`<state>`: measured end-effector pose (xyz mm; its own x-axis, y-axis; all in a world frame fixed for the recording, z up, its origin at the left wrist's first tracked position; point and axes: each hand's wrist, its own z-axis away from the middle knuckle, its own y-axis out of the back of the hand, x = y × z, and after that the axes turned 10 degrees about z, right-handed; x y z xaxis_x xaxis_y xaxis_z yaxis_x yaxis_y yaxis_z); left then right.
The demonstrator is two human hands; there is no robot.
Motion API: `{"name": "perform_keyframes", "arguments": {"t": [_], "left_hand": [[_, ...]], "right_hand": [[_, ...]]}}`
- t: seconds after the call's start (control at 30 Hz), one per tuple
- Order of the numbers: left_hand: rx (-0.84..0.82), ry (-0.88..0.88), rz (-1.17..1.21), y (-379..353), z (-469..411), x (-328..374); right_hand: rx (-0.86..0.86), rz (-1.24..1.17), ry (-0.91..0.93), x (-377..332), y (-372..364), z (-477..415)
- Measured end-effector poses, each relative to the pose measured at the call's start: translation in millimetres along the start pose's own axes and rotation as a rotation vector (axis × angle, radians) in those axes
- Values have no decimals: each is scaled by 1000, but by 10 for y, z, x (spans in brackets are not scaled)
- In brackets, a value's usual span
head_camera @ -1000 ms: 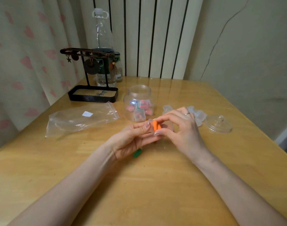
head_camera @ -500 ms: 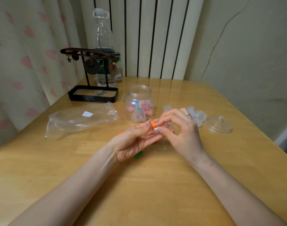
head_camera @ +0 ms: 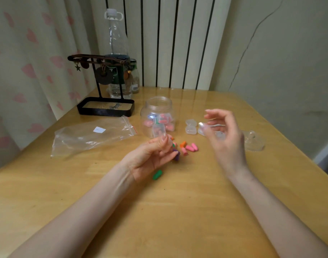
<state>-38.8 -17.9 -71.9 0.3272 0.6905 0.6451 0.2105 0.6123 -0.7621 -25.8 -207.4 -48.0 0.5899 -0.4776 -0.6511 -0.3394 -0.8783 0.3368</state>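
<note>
Just in front of the clear jar [head_camera: 157,116], the left hand [head_camera: 150,159] pinches a small clear case [head_camera: 168,146]. Coloured earplugs [head_camera: 190,147] lie loose on the surface [head_camera: 178,205] there. The right hand [head_camera: 224,140], blurred, hovers right of the jar, fingers loosely curled.

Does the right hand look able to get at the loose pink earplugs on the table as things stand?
Probably yes. The pink earplugs lie uncovered on the table, with the right hand raised just beside them, apparently empty. The left hand, holding a clear case, sits off to their other side.

Left grip [head_camera: 153,155] palm-up, pinching a clear case [head_camera: 167,146]; right grip [head_camera: 222,135] raised, fingers loosely curled, blurred.
</note>
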Motion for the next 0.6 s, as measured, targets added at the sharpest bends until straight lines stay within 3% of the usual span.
{"name": "perform_keyframes", "arguments": {"t": [0.1,0.23,0.4,0.6], "left_hand": [[52,-71,-205,36,-10,20],[254,-295,-539,-36,-5,128],[360,-610,-828,-155,-261,555],[587,-850,-1432,-143,-802,914]], "right_hand": [[-47,332,-179,443,149,-144],[-278,642,-315,885,236,-115],[-322,770,-344,957,201,-98],[-305,764,-327,1069,197,-97]]}}
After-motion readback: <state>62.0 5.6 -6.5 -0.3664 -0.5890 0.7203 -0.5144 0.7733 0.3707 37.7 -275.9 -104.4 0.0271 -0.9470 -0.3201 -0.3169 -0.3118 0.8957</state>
